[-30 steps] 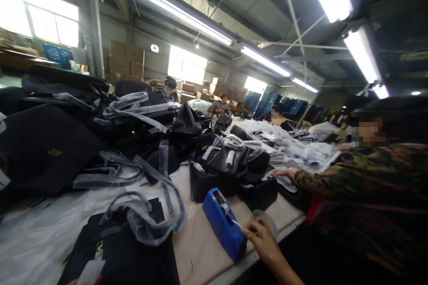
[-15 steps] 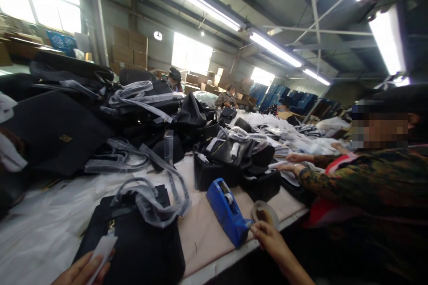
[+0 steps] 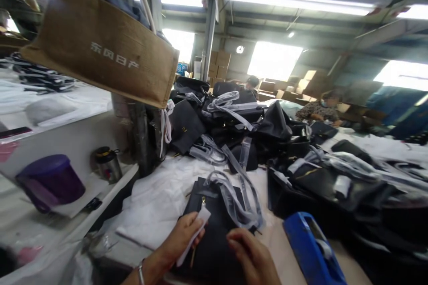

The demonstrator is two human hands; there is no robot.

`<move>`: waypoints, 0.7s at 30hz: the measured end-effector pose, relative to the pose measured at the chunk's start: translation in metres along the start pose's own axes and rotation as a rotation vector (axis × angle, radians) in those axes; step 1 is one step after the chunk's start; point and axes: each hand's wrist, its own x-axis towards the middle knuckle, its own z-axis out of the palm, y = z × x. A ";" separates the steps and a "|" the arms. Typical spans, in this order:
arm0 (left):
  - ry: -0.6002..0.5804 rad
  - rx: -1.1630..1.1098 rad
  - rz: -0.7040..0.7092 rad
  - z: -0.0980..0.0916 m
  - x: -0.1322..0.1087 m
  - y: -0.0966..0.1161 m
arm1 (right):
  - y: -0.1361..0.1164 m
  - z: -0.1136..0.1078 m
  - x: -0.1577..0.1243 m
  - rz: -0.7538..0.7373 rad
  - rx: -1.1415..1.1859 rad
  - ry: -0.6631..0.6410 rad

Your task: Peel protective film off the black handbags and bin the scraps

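Note:
A black handbag [image 3: 217, 242] lies on the table before me, its straps [image 3: 230, 200] wrapped in clear plastic. My left hand [image 3: 182, 234] pinches a folded white strip [image 3: 197, 227] that hangs by the bag's gold zipper pull [image 3: 203, 201]. Over the bag's right side is my right hand [image 3: 252, 251], fingers curled and thumb pressed in. Whatever those fingertips hold, if anything, is too small to make out. A blue tape dispenser [image 3: 312, 247] stands to the right of that hand.
White sheets [image 3: 154, 196] lie left of the bag. Black bags [image 3: 227, 116] are heaped behind, with more [image 3: 317, 187] at the right. A brown tote [image 3: 100, 49] hangs at upper left, above a purple container [image 3: 53, 182] and a flask [image 3: 109, 164]. A person [image 3: 321, 109] sits farther back.
My right hand has come away from the tape dispenser and moved left, over the handbag. The view has turned left. My left hand still holds the white strip.

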 end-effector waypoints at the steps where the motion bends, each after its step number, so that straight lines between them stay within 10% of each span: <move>1: -0.002 0.010 0.013 0.001 0.000 0.000 | -0.008 0.013 0.018 -0.037 0.025 -0.014; 6: 0.004 0.099 0.090 0.001 -0.002 0.001 | -0.011 0.045 0.061 -0.091 -0.007 -0.052; 21: -0.154 0.048 0.060 -0.012 0.000 -0.001 | -0.004 0.039 0.079 0.111 0.012 -0.113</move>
